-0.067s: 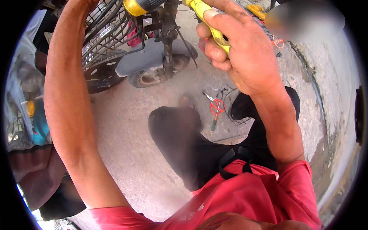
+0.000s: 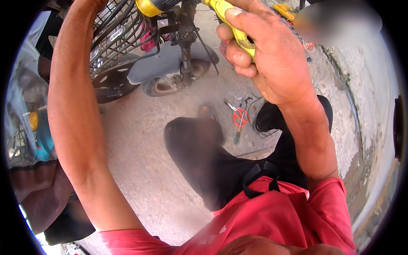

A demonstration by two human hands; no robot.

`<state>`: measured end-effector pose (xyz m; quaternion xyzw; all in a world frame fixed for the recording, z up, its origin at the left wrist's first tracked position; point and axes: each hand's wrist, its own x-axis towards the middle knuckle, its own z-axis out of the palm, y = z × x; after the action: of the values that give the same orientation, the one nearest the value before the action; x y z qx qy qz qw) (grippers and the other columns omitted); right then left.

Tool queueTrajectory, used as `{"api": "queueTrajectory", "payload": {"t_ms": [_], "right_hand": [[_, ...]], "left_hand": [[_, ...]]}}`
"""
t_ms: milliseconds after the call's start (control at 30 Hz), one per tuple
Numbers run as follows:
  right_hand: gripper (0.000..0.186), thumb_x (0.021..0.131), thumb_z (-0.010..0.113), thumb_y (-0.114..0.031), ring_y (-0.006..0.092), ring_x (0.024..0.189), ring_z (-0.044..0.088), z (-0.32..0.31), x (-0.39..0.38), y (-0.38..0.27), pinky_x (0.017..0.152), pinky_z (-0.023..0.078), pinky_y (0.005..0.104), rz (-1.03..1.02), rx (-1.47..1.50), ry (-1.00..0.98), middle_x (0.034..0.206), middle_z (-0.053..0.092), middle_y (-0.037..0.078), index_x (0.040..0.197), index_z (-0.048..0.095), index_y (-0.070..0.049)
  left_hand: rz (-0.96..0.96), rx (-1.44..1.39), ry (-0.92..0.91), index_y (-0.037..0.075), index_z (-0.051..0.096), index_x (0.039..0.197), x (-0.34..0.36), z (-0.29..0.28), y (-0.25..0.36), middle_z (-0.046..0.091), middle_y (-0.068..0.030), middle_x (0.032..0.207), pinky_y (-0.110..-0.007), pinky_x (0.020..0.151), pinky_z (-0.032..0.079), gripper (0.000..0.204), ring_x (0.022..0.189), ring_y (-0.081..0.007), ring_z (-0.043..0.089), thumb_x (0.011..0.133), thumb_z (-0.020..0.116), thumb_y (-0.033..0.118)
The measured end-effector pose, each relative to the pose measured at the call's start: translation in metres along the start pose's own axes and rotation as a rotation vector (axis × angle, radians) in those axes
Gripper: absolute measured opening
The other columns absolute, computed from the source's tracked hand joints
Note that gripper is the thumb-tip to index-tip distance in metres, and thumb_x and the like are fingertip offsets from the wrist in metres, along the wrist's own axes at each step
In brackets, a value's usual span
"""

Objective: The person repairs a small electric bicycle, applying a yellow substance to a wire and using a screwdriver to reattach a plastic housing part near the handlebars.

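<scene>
Right hand (image 2: 276, 59) is clenched around a yellow handle (image 2: 222, 10): thumb laid along it, fingers curled under, a dark hole showing near its lower end. We find it at top centre, above the floor (image 2: 144, 148); its far end runs into the top edge, so we can't tell what it is fixed to or touching. Left forearm (image 2: 76, 106) reaches up the left side and leaves at the top; we can't tell what the left hand is doing, as it lies beyond the edge.

Writing check: we see small white print (image 2: 223, 229) on the red shirt (image 2: 272, 212), blurred at this size. An oval badge (image 2: 116, 35) on the wire basket (image 2: 112, 46) bears marks too small for us to make out.

Just left of the yellow handle we have a yellow-and-black part (image 2: 149, 7) on a two-wheeler, with a grey mudguard (image 2: 157, 66) over its wheel (image 2: 163, 88) below.

On the floor, between the knees of the black trousers (image 2: 195, 153), we note red-handled scissors (image 2: 234, 120), a green-handled screwdriver (image 2: 237, 137) against their handles, and thin black wire (image 2: 251, 111) beside them. Upper right, we get a yellow item (image 2: 284, 12), partly hidden, and a smeared grey patch.
</scene>
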<state>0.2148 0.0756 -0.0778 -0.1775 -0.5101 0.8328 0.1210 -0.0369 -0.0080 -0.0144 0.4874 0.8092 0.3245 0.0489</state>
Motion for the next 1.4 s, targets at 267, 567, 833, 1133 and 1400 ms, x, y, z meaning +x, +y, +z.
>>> {"api": "queueTrajectory", "payload": {"t_ms": [267, 567, 833, 1133, 1400], "right_hand": [[0.041, 0.104, 0.048, -0.019, 0.0117, 0.059, 0.047, 0.002, 0.003, 0.005, 0.048, 0.034, 0.0248, 0.162, 0.351, -0.075, 0.092, 0.058, 0.007, 0.143, 0.044, -0.006], [0.023, 0.106, 0.053, -0.025, 0.0138, 0.069, 0.053, -0.002, 0.019, 0.019, 0.054, 0.043, 0.0263, 0.159, 0.362, -0.064, 0.096, 0.06, 0.009, 0.118, 0.057, -0.005], [0.024, 0.109, 0.049, -0.029, 0.0111, 0.065, 0.051, 0.004, 0.019, 0.011, 0.048, 0.04, 0.0232, 0.103, 0.107, 0.02, 0.091, 0.058, 0.005, 0.115, 0.055, -0.007], [0.041, 0.107, 0.056, -0.033, 0.008, 0.069, 0.052, -0.004, 0.021, 0.011, 0.049, 0.04, 0.0183, 0.184, 0.28, -0.06, 0.092, 0.057, 0.003, 0.129, 0.052, 0.001], [0.026, 0.103, 0.064, -0.028, 0.0089, 0.07, 0.057, -0.006, 0.025, 0.012, 0.046, 0.042, 0.0182, 0.14, 0.222, -0.028, 0.09, 0.058, 0.003, 0.112, 0.058, -0.005]], "left_hand": [[0.0, -0.044, 0.04, -0.003, 0.055, 0.134, -0.002, 0.007, 0.002, 0.067, -0.0136, 0.117, -0.037, 0.099, 0.051, 0.073, 0.107, -0.0245, 0.063, 0.067, 0.081, 0.001], [0.043, -0.047, -0.046, -0.002, 0.059, 0.129, 0.005, -0.003, -0.002, 0.068, -0.0114, 0.112, -0.036, 0.097, 0.05, 0.069, 0.104, -0.0224, 0.062, 0.064, 0.082, 0.0], [-0.013, -0.048, 0.001, -0.003, 0.057, 0.131, 0.001, -0.003, -0.001, 0.068, -0.0119, 0.111, -0.035, 0.09, 0.053, 0.073, 0.098, -0.022, 0.064, 0.064, 0.083, 0.001], [0.042, 0.031, -0.035, -0.001, 0.06, 0.129, 0.003, -0.005, 0.002, 0.07, -0.0098, 0.106, -0.033, 0.088, 0.053, 0.071, 0.098, -0.0204, 0.064, 0.063, 0.083, 0.002], [0.03, -0.07, -0.041, -0.001, 0.061, 0.129, 0.011, -0.004, -0.008, 0.07, -0.0085, 0.106, -0.032, 0.083, 0.054, 0.071, 0.096, -0.0175, 0.064, 0.061, 0.081, -0.004]]}}
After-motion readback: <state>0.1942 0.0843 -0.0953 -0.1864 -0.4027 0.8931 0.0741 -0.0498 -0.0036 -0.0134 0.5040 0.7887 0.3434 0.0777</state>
